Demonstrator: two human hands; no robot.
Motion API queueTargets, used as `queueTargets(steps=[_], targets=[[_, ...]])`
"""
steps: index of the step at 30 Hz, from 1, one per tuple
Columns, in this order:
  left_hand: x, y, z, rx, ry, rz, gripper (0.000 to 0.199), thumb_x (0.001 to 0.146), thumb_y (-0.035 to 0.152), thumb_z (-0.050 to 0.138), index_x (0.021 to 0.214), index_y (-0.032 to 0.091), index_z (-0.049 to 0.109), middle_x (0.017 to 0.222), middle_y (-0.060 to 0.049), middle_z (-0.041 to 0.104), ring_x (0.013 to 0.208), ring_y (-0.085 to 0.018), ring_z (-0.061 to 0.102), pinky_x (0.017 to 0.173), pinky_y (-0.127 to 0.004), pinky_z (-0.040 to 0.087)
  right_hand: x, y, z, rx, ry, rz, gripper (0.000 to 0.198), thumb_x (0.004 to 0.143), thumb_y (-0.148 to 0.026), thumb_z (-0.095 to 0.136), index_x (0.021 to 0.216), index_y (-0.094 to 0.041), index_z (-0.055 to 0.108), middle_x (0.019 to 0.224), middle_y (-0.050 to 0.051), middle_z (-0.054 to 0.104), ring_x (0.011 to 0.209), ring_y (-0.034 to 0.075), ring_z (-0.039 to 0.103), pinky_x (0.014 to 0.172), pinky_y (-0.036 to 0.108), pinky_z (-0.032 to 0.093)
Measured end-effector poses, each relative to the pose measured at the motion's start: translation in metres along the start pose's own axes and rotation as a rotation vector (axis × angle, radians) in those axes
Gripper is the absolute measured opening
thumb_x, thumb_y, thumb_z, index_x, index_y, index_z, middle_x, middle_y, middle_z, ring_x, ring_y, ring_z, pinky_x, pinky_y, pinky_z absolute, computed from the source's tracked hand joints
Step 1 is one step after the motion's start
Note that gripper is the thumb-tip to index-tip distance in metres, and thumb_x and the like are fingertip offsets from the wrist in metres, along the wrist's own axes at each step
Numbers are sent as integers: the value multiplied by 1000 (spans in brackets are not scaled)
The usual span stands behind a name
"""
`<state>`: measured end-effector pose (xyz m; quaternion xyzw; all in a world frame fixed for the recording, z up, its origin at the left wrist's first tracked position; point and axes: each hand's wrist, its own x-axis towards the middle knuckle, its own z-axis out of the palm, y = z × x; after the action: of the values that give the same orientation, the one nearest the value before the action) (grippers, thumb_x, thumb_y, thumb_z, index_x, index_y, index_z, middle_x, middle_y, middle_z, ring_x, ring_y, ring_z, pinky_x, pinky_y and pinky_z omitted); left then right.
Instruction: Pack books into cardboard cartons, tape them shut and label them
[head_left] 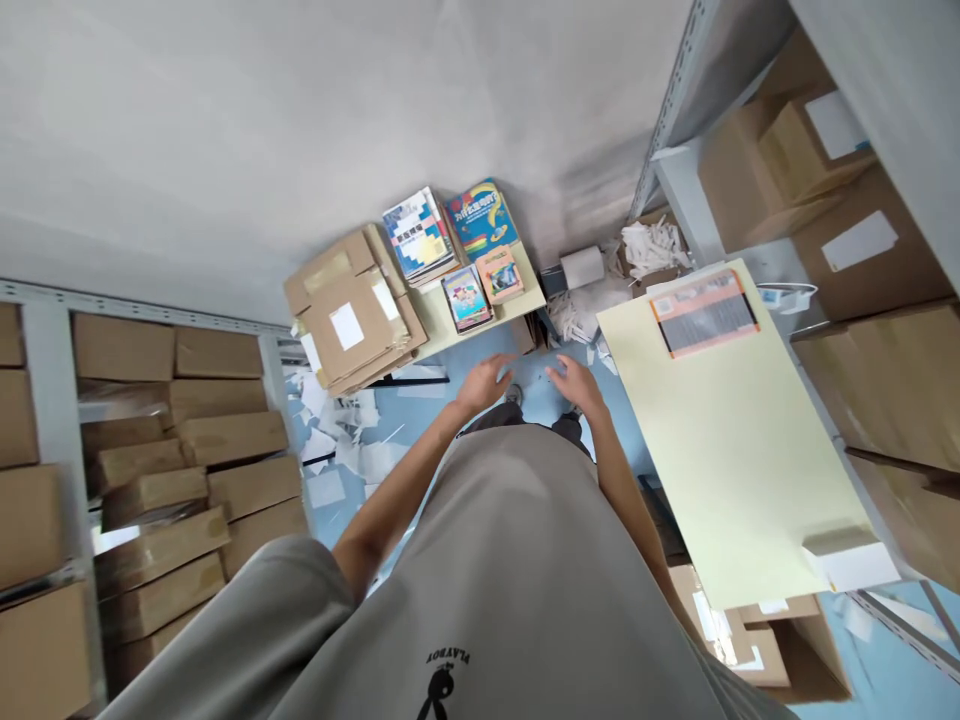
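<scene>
I'm hovering left hand (486, 384) and right hand (576, 382) on the near side of the table (531, 288), apart, both free, fingers curving loosely, half-wide. Small books (499, 274) are lying along the table's near edge, big books (420, 238) behind; flat cartons (341, 305) are covering its left end.
</scene>
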<state>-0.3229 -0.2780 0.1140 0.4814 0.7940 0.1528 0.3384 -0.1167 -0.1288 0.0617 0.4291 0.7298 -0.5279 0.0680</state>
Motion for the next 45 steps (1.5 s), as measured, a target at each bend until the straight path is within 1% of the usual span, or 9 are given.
queueTargets(steps=[7, 12, 16, 20, 26, 30, 34, 39, 45], targets=[[-41, -119, -74, 169, 175, -275, 62, 105, 25, 59, 165, 9, 60, 173, -28, 62, 165, -45, 56, 140, -64, 43, 23, -82, 64, -23, -78, -79, 52, 116, -36, 69, 165, -18, 70, 162, 21, 76, 148, 33, 77, 127, 47, 59], [-50, -212, -124, 312, 179, -436, 93, 94, 18, 70, 176, -10, 37, 189, -43, 27, 180, -56, 29, 143, -71, 31, 34, -148, 140, -65, -123, -154, 49, 116, -34, 71, 163, -18, 72, 161, 20, 77, 145, 30, 79, 126, 43, 59], [-48, -281, -151, 304, 144, -446, 112, 94, 31, 81, 180, -11, 23, 191, -47, 11, 182, -61, 13, 143, -75, 25, 29, -179, 197, -128, -156, -106, 48, 116, -32, 72, 161, -16, 72, 156, 21, 80, 140, 31, 81, 124, 44, 60], [-41, -327, -162, 153, 151, -324, 115, 95, 41, 86, 182, -5, 26, 191, -47, 14, 180, -66, 14, 139, -86, 22, 20, -193, 236, -144, -162, -62, 42, 116, -29, 72, 157, -19, 76, 152, 19, 83, 141, 31, 82, 122, 44, 62], [-54, -347, -161, 184, 118, -214, 100, 97, 20, 72, 184, -5, 29, 192, -41, 20, 183, -59, 16, 145, -75, 23, 16, -201, 261, -152, -124, -12, 38, 115, -29, 73, 150, -17, 80, 148, 20, 84, 133, 32, 85, 118, 43, 64], [-75, -355, -163, 116, 248, -121, 82, 99, 10, 54, 180, -2, 44, 190, -31, 38, 183, -48, 29, 148, -68, 25, 25, -207, 275, -194, -130, -23, 37, 115, -28, 72, 148, -17, 81, 146, 20, 85, 136, 33, 84, 120, 44, 63], [-94, -373, -183, -33, 503, -53, 70, 99, 6, 47, 166, 9, 67, 176, -24, 63, 174, -38, 50, 146, -64, 37, 36, -215, 291, -177, -145, -77, 37, 113, -24, 73, 148, -15, 81, 141, 20, 87, 132, 34, 86, 116, 44, 65], [-120, -392, -238, -147, 891, -15, 52, 110, 24, 51, 155, 17, 77, 159, -21, 77, 156, -34, 70, 138, -54, 49, 44, -215, 301, -99, -115, -201, 36, 111, -27, 74, 144, -17, 83, 137, 19, 88, 123, 34, 88, 112, 47, 68], [-160, -358, -311, -169, 1380, -34, 64, 119, 61, 52, 148, 12, 79, 147, -25, 81, 144, -36, 75, 134, -54, 51, 50, -209, 302, 71, -71, -278, 32, 106, -33, 80, 136, -23, 86, 141, 16, 88, 121, 31, 88, 111, 50, 70]])
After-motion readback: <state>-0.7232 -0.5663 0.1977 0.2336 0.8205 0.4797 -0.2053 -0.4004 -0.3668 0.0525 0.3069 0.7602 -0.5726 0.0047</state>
